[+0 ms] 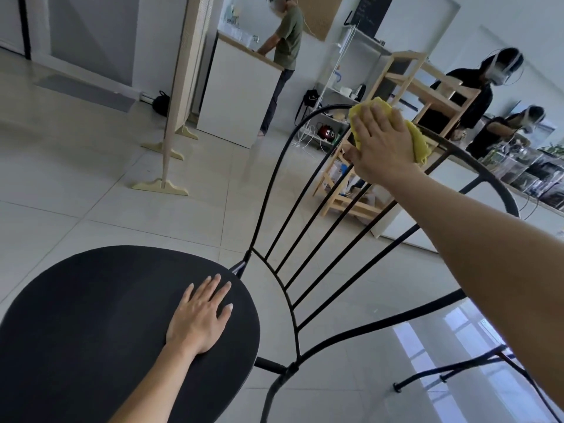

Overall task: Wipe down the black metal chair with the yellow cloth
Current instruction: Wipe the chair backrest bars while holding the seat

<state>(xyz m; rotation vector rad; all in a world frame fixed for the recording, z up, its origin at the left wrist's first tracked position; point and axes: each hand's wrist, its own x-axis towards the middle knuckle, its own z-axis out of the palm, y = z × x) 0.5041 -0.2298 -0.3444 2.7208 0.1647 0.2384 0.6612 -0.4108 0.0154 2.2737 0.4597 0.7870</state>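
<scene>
On a pale tiled floor, the left hand rests flat on the black chair seat while the right hand, fingers spread, presses the yellow cloth onto the backrest's top rail, mid-wipe; next it likely needs to slide along the rail and down the bars.

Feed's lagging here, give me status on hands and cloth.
Left hand flat on chair seat. Right hand presses yellow cloth on backrest top rail. Nothing obstructing.

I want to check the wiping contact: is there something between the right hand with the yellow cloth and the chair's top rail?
Nothing visible: the right hand presses the yellow cloth directly on the black chair rail.
</scene>
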